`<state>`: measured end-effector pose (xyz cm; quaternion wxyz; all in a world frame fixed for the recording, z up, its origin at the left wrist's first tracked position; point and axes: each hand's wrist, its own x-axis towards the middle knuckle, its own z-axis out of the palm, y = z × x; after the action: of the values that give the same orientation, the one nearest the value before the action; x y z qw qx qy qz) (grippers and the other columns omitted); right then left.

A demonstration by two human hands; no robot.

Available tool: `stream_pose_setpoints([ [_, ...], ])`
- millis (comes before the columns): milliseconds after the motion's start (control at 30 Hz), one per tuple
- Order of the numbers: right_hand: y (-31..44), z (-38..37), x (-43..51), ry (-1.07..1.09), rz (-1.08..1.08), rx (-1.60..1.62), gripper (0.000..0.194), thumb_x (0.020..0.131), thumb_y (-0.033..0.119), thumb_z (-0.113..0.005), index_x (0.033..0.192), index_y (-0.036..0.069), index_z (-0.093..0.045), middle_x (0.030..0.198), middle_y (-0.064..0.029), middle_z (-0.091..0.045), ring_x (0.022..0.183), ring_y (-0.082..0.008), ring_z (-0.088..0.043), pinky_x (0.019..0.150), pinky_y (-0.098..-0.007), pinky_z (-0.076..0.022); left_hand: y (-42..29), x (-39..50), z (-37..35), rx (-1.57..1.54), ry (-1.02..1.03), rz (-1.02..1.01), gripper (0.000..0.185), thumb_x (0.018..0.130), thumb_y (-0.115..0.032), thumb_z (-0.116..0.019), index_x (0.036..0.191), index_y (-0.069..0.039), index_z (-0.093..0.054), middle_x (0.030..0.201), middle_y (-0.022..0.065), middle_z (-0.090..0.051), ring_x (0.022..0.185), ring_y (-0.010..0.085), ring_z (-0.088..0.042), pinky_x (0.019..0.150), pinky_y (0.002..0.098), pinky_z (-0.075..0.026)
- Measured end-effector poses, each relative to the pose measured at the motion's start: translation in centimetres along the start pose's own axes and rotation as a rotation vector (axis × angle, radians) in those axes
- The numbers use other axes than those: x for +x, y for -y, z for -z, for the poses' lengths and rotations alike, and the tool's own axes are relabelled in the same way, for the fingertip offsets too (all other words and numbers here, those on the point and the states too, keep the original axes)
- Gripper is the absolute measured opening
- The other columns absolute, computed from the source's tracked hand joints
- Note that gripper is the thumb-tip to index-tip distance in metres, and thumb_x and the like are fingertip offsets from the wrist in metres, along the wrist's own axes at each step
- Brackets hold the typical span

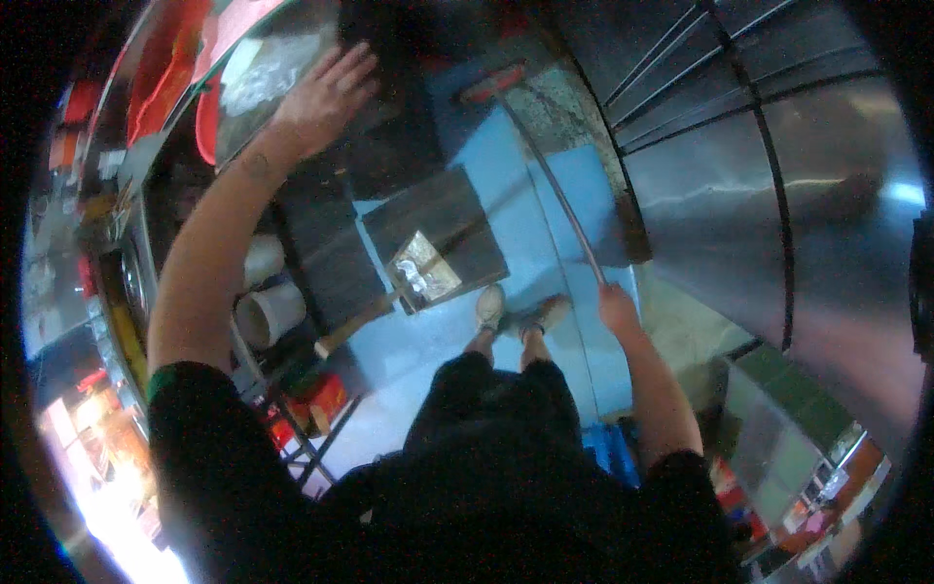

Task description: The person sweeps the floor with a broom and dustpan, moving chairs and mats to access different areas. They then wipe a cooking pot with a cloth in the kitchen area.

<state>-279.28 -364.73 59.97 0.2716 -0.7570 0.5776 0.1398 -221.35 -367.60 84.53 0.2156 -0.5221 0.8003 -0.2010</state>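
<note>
My right hand [619, 310] is closed around the end of a long thin handle [558, 190]. The handle runs up and away to a reddish head [493, 82] resting on the floor, perhaps a broom or squeegee; blur hides its kind. My left hand [328, 98] is raised at the upper left with its fingers apart and nothing in it. It is nearest to a surface with crumpled clear plastic [273, 77] beside it; whether they touch I cannot tell. Before my feet lies a dark square mat or board [445, 219], with a dustpan-like metal piece [430, 270] on a wooden handle [357, 321] over its near edge.
Light blue floor sheets [511, 168] lie underfoot. Two whitish buckets [271, 315] lie at the left, near a metal stand [321, 449]. Large stainless steel doors [700, 197] rise on the right, with a greenish-topped box [795, 398] below. A blue bag [611, 452] is by my right side.
</note>
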Motion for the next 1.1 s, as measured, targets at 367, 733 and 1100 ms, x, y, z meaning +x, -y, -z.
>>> stream_pose_setpoints([
  [367, -17.9, -5.5, -19.6, 0.573, -0.499, -0.165, 0.049, 0.1, 0.048, -0.036, 0.126, 0.012, -0.057, 0.101, -0.0267, -0.065, 0.093, -0.0434, -0.063, 0.076, -0.0539, -0.0502, -2.6, -1.1, 0.4, -0.242, -0.242, -0.256, 0.025, 0.072, -0.018, -0.066, 0.095, -0.01, -0.067, 0.107, 0.0076, -0.061, 0.114, 0.0277, -0.053, 0.117, 0.0496, -0.029],
  [733, -14.6, 9.5, -34.4, 0.304, -0.845, -0.164, 0.065, 0.099, 0.052, -0.04, 0.079, -0.003, -0.068, 0.074, -0.0252, -0.066, 0.071, -0.0427, -0.065, 0.06, -0.0517, -0.0504, -1.2, -0.4, -0.6, -0.294, -0.183, -0.273, 0.021, 0.075, -0.018, -0.064, 0.094, -0.01, -0.066, 0.105, 0.0077, -0.06, 0.11, 0.0259, -0.053, 0.118, 0.0514, -0.026],
  [1100, -7.3, -4.5, 7.0, 0.06, -0.433, 0.137, 0.054, 0.096, 0.048, -0.046, 0.102, -0.003, -0.064, 0.096, -0.0225, -0.069, 0.087, -0.0411, -0.066, 0.074, -0.05, -0.052, -2.0, 1.6, -3.1, -0.354, -0.258, -0.19, 0.022, 0.079, -0.01, -0.07, 0.098, -0.001, -0.066, 0.111, 0.0145, -0.063, 0.111, 0.0321, -0.056, 0.112, 0.0536, -0.034],
])
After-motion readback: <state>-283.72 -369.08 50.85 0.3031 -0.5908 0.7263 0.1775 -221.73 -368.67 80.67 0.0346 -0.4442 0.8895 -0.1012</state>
